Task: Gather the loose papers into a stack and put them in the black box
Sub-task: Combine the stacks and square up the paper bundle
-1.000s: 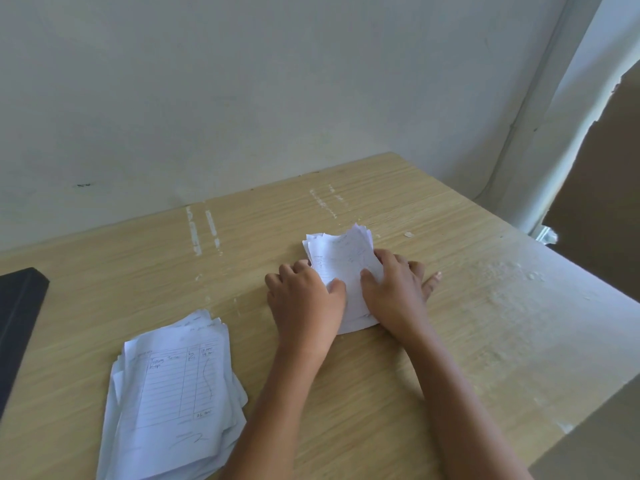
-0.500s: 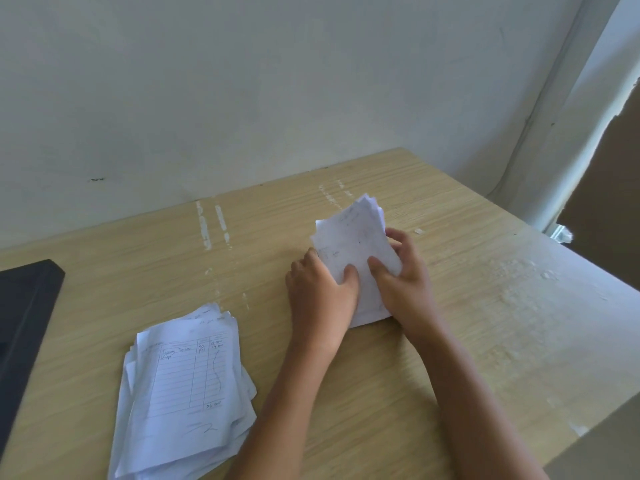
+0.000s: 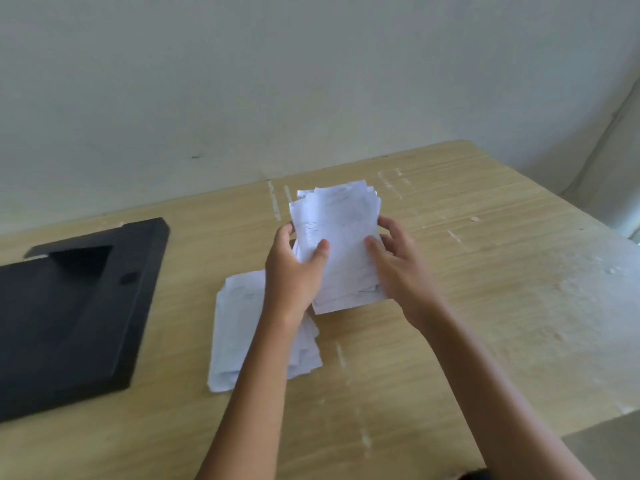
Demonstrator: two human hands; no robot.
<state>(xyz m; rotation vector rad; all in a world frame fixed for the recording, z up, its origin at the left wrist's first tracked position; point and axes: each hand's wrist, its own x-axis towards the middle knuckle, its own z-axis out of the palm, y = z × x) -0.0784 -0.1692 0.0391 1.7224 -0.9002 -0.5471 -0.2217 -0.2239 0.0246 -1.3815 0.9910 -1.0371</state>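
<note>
Head view: both hands, left hand (image 3: 294, 268) and right hand (image 3: 398, 268), clasp a paper bundle (image 3: 337, 244) (blurred, probably squaring edges) above the second pile (image 3: 242, 327), right of the black box (image 3: 79, 306).

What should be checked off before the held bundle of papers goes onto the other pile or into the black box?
1. Both hands grip the bundle: ok; left hand and right hand pinch the held papers from either side.
2. Bundle clear of the table: ok, it looks lifted.
3. Bundle edges squared: not ok; the top corners fan out unevenly.
4. Second pile tidy: not ok; its sheets are splayed, and the left forearm partly covers it.
5. Black box open and unobstructed: ok; nothing lies on it.
6. Room inside the box: cannot tell; the interior is too dark.
</note>
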